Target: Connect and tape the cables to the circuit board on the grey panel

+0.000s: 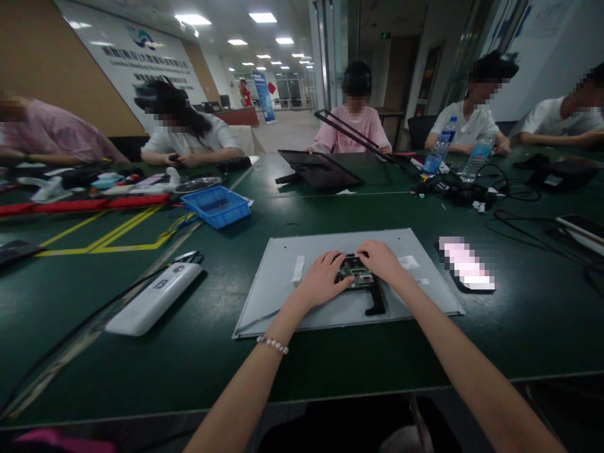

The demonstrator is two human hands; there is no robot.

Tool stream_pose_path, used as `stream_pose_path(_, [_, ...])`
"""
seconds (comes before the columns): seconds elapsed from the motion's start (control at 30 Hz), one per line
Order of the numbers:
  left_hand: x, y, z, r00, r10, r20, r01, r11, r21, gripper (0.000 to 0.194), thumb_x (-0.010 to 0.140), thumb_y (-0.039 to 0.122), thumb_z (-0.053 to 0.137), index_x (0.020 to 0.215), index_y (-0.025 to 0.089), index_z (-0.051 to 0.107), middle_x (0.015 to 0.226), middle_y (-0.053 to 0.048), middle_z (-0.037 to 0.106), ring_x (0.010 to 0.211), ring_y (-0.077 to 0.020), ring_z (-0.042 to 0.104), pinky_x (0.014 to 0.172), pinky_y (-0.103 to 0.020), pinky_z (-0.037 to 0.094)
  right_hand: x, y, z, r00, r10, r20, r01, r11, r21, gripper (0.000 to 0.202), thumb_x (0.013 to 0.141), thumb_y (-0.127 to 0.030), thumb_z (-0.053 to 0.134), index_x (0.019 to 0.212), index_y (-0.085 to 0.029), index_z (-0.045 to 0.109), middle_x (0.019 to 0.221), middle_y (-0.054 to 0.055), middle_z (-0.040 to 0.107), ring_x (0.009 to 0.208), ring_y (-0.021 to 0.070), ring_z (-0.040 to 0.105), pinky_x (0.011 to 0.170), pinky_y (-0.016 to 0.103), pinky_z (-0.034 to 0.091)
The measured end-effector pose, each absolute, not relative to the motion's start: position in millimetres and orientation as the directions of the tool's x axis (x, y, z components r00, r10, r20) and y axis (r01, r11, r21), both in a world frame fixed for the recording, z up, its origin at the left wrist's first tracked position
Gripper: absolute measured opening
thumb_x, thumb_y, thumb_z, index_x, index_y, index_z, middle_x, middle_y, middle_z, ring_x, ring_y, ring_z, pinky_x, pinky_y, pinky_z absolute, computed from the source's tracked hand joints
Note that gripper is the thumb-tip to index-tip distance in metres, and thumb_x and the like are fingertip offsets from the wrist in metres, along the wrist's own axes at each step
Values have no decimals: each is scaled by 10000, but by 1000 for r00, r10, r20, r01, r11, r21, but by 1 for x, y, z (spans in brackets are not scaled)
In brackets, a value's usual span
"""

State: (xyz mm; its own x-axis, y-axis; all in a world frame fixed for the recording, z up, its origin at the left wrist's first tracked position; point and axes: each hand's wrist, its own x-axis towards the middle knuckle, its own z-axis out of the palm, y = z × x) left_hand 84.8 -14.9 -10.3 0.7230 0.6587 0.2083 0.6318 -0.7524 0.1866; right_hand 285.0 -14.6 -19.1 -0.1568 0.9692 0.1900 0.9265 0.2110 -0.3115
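Left hand (322, 279) and right hand (381, 259) were bare; left wrist (289, 318) wore bracelet (272, 345) of round, pale beads; lap (306, 433) looked dark, perhaps black clothing.

Inspector: Where is the camera mounted?
Clerk: On the wearer's head; a single view, from above the near side of the table (141, 371).
Inspector: Facing?
Clerk: Forward and down, reaching past the table to the ceiling lamps (263, 17).
Inspector: Range?
Clerk: Near the panel (278, 270), left hand (323, 277) and right hand (380, 261), all below mid-height.
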Motion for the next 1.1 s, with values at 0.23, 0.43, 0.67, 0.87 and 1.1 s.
stream_pose_path(0.23, [85, -16, -9, 723, 656, 215, 628, -754, 190, 529, 895, 494, 384, 1326, 188, 357, 1334, -96, 422, 1232, -253, 389, 1051, -403, 296, 284, -20, -16, -176, 966, 188, 919, 230, -319, 263, 868, -180, 433, 990, -159, 664, 1038, 82, 656, 981, 163, 574, 889, 234, 383])
stream_pose_path(0.43, [84, -16, -8, 719, 663, 208, 633, -748, 199, 532, 892, 499, 384, 1331, 199, 348, 1343, -92, 415, 1239, -257, 385, 1052, -411, 300, 281, -18, -19, -142, 973, 181, 926, 195, -323, 279, 883, -170, 411, 1000, -172, 664, 1062, 75, 656, 1005, 162, 571, 897, 236, 383])
stream_pose_path(0.67, [85, -15, -8, 719, 665, 203, 635, -747, 196, 528, 886, 488, 400, 1327, 202, 355, 1348, -93, 413, 1239, -260, 387, 1049, -422, 302, 288, -28, 1, -86, 952, 293, 935, 178, -305, 303, 903, -184, 385, 1050, -178, 649, 1104, 64, 644, 1026, 166, 562, 906, 255, 389])
stream_pose_path(0.87, [85, -16, -7, 716, 670, 195, 642, -742, 193, 548, 896, 513, 366, 1342, 196, 345, 1361, -95, 397, 1252, -258, 373, 1053, -418, 299, 329, -49, 8, -37, 975, 220, 973, 86, -215, 303, 888, -176, 398, 1044, -175, 658, 1072, 92, 649, 1022, 206, 571, 879, 299, 409])
stream_pose_path(1.1, [84, -16, -4, 713, 679, 173, 645, -732, 218, 559, 900, 536, 334, 1353, 208, 333, 1375, -93, 387, 1267, -270, 360, 1054, -439, 299, 353, -61, -23, -67, 992, 108, 952, 96, -291, 409, 831, -50, 382, 1137, -185, 617, 1151, 87, 610, 1051, 177, 559, 899, 287, 408])
